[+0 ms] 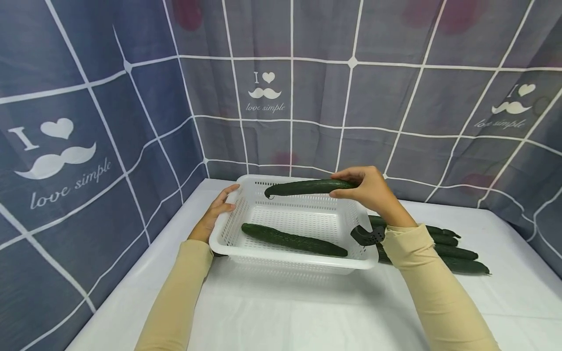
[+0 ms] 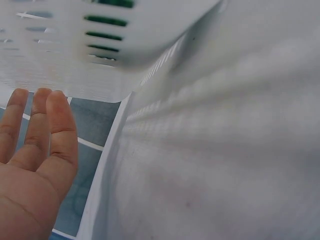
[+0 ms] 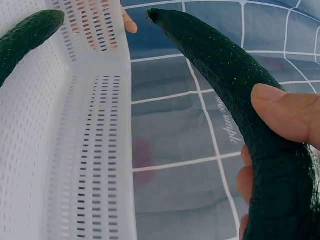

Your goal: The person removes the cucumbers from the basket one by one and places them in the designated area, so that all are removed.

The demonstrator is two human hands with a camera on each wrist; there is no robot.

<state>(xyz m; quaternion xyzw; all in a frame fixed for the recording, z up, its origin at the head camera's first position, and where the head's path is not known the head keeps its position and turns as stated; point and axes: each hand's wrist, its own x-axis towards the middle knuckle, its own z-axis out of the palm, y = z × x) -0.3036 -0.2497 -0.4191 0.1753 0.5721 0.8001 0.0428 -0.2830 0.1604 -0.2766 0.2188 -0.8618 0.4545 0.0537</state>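
Note:
A dark green cucumber [image 1: 303,187] is gripped near one end by my right hand [image 1: 369,190], above the far side of a white perforated basket [image 1: 294,263]. In the right wrist view the thumb lies along one side of that cucumber [image 3: 225,75], with fingertips on the other side. Inside the basket a second cucumber [image 1: 294,240] lies slantwise on the bottom. My left hand [image 1: 215,214] rests against the basket's left rim. The left wrist view shows its fingers [image 2: 61,115] fairly straight beside the basket's outer wall [image 2: 60,65]; the thumb is out of sight there.
Several more cucumbers [image 1: 461,264] lie side by side on the white table [image 1: 316,312] to the right of the basket, partly hidden by my right arm. A black wrist strap piece [image 1: 368,236] overlaps the basket's right rim. Grey-blue checked curtains [image 1: 316,97] enclose the table's back and sides.

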